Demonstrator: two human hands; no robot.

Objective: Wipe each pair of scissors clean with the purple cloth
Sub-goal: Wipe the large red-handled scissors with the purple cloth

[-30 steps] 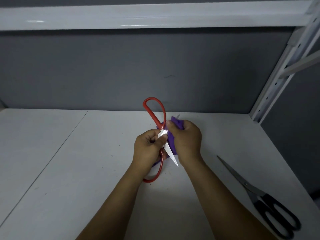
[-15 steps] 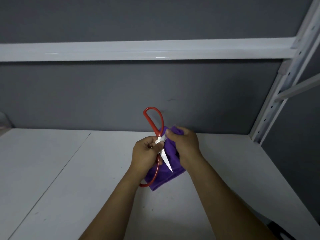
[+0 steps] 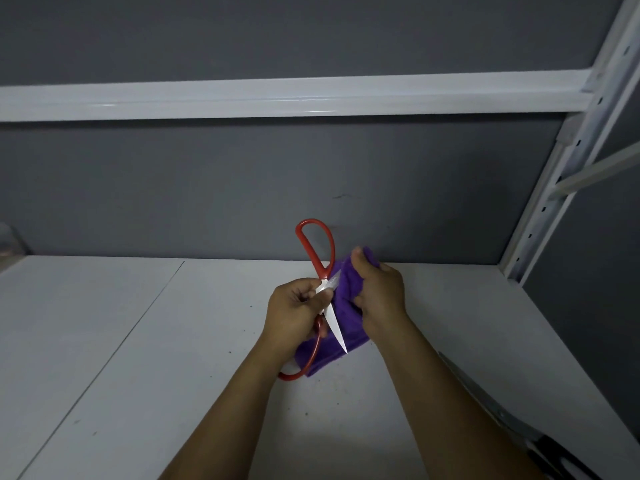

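Above the white shelf, my left hand [image 3: 294,315] grips the red-handled scissors [image 3: 313,249] near the pivot. The scissors are spread open: one red loop stands up, the other curves down below my wrist, and one bare blade points down toward me. My right hand [image 3: 379,294] holds the purple cloth [image 3: 348,306] bunched against the scissors' right side, fingers curled around it. The cloth hangs down behind the bare blade and hides the other blade.
A second pair of scissors [image 3: 498,415], grey blades and black handles, lies on the white shelf surface [image 3: 138,375] at the lower right, partly cut off by the frame. A grey back wall, a white crossbar above and a perforated white upright [image 3: 540,216] at right bound the space.
The cloth has spread and now hangs lower behind the blade than a second ago. Both hands stay together on the scissors. The view tilted up, then back down a little.
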